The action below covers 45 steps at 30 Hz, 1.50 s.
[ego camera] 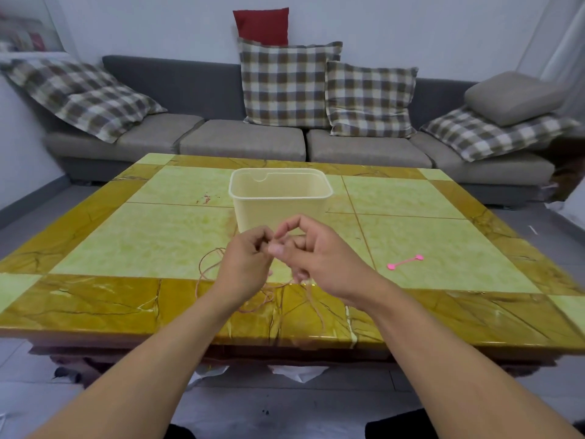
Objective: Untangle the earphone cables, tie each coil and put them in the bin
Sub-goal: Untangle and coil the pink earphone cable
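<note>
Head view: thin pinkish tangled cable (209, 264)

Cream bin (280, 201) standing at twelve o'clock of table (95, 248) centre, open top unobstructed, pink tie (405, 262) lying alone at three o'clock, thin cable loops (209, 264) trailing at six o'clock near front edge, bare tabletop at nine o'clock

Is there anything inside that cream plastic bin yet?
The bin shows only its bare far inner wall below the rim; no cable appears there. Its bottom is hidden by the near wall and by both hands, so I cannot rule out something lying low.
</note>
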Each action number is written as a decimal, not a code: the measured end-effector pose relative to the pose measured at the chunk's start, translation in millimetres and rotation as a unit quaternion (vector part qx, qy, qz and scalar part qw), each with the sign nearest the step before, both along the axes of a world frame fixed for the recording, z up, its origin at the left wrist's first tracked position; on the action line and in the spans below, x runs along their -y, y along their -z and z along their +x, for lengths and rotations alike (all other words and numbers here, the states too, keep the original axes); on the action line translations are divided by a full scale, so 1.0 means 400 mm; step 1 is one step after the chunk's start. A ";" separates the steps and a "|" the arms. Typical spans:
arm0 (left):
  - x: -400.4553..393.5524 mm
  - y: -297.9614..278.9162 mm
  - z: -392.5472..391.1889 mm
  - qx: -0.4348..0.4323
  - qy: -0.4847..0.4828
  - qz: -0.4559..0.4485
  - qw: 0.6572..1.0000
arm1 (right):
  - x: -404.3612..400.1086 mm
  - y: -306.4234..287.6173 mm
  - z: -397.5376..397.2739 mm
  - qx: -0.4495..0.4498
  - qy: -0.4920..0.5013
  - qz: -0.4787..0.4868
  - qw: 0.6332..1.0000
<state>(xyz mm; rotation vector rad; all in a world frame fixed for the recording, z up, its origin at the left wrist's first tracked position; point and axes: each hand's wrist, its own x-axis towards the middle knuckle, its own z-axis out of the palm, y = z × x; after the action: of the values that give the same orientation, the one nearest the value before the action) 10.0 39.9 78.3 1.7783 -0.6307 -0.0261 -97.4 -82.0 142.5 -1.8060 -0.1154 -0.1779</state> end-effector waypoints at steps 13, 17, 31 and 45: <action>-0.032 0.036 0.006 0.005 -0.028 0.134 0.991 | 0.252 -0.035 -0.057 0.163 0.488 0.157 0.843; -0.057 0.059 0.027 0.014 -0.023 0.144 0.989 | 0.298 0.068 -0.035 0.007 0.505 0.082 0.859; 0.002 0.073 0.040 0.049 0.019 0.081 0.995 | 0.106 0.179 0.069 -0.081 0.123 -0.264 0.953; -0.057 0.107 0.102 0.048 -0.147 0.156 0.976 | 0.166 0.151 0.084 -0.026 0.262 0.323 0.909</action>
<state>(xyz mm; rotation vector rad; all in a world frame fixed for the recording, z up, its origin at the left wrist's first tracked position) 50.7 62.8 35.4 2.1732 -0.4428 0.1724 -64.0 -148.2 82.0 -1.1390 0.4318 -0.4871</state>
